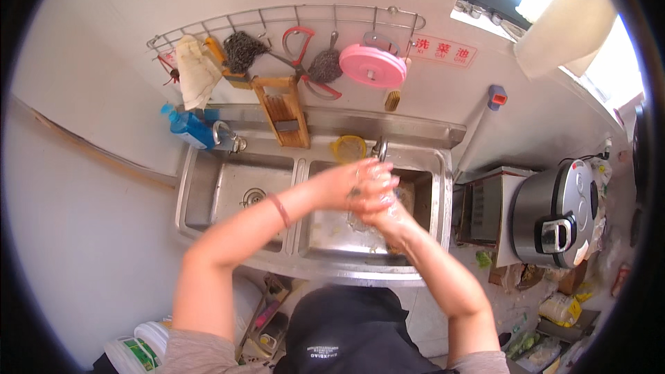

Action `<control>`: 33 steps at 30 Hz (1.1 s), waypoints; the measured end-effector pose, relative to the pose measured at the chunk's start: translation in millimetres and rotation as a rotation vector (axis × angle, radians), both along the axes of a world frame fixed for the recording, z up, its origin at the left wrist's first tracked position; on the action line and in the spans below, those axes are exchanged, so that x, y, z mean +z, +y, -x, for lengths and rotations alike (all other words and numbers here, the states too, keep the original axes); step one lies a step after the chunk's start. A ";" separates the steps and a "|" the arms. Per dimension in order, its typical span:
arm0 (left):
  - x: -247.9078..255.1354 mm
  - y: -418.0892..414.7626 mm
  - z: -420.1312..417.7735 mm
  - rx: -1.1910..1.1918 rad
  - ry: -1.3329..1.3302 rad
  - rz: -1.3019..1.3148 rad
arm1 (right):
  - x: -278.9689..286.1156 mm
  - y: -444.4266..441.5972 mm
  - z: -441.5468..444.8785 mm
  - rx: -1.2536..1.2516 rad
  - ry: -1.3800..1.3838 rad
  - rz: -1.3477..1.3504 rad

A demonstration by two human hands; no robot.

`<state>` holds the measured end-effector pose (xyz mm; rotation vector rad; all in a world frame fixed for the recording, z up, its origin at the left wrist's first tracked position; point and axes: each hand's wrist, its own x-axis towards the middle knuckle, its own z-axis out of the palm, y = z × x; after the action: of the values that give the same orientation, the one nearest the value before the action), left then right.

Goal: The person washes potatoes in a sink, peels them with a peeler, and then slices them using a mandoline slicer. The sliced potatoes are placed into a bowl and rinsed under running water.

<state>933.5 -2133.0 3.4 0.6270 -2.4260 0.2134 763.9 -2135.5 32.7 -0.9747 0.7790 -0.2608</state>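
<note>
My left hand, wet and with a reddish band on its wrist, folds over my right hand. Most of the right hand's fingers are hidden beneath the left. Both hands are above the right basin of a stainless steel double sink, close to a metal faucet. Water glistens on the skin and runs just under the hands. Small food scraps dot the basin floor. A yellow-rimmed strainer sits on the ledge behind.
Left of my arms lies the left basin with its drain. A wooden grater leans behind the sink near a blue soap bottle. Scissors and scouring pads hang from a wire rack. A large rice cooker stands at the right.
</note>
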 end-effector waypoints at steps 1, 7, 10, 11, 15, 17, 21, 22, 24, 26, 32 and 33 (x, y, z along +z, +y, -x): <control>9.3 -8.5 3.2 -0.091 0.049 0.022 | -13.3 -1.7 1.3 0.035 0.088 0.407; 52.6 2.4 14.2 0.358 -0.087 0.194 | 25.0 -18.6 -13.9 0.100 0.303 1.097; 47.0 14.9 23.1 0.721 -0.158 0.053 | 38.2 -18.4 -19.1 0.104 0.486 1.177; 45.0 17.5 24.4 0.803 -0.155 -0.016 | 43.9 -18.8 -22.4 0.128 0.549 1.162; 60.3 28.8 32.3 1.062 -0.081 -0.435 | 39.9 -23.0 -24.5 0.230 0.639 1.373; 69.8 32.6 42.1 1.169 -0.008 -0.621 | 42.8 -26.7 -21.5 0.301 0.647 1.521; 56.8 43.1 54.4 1.258 0.224 -0.754 | 28.0 -36.7 -18.2 0.347 0.487 1.827; 59.4 45.9 63.3 1.286 0.284 -0.810 | 24.9 -38.1 -14.8 0.365 0.456 1.869; 53.7 49.4 74.9 1.287 0.379 -0.866 | 16.4 -40.6 -8.0 0.405 0.401 1.881; 34.2 50.8 79.0 1.232 0.451 -0.871 | 13.5 -41.5 2.1 0.419 0.286 1.926; 16.7 92.7 105.8 0.839 1.352 -1.059 | -2.0 -37.2 26.1 0.137 -0.196 1.985; -16.5 107.5 105.1 0.865 1.351 -0.958 | -31.1 -35.2 23.2 0.290 0.260 1.840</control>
<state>828.4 -2025.5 -13.2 1.5290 -0.7255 -0.8230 740.7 -2170.7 1.7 -2.8635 0.4503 -0.6189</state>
